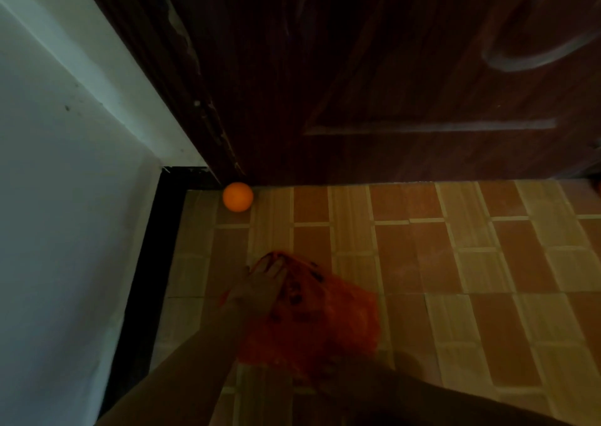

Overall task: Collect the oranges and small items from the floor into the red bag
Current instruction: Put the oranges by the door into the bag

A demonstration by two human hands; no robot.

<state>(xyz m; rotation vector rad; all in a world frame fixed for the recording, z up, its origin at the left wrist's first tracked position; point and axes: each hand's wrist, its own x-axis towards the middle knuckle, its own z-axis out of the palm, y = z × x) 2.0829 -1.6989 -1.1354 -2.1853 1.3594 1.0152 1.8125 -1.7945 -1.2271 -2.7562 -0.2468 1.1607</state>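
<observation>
Two bare arms reach into a dim doorway corner: the left hand (257, 290) stretches forward from the lower left and grips the gathered top edge of a translucent red plastic bag (320, 321), fingers curled round the crumpled film. The right forearm enters from the lower right, but its hand lies behind the bag in deep shadow (whether it is holding anything cannot be told).

At far left stands a pale grey-white wall (58, 181), edged at its foot by a black skirting strip (146, 279) that runs toward the corner. Just right of that corner, a round orange fruit (237, 196) sits on the floor, close against the bottom of a dark brown wooden door (374, 84) with raised panel mouldings. The orange is well apart from the bag, farther from the viewer.

The bag lies on a floor of tan and terracotta brick-pattern tiles (471, 263), its body spreading to the right of the gripping hand. At the far right edge, by the door's foot, a small orange shape (597, 187) is only partly visible.
</observation>
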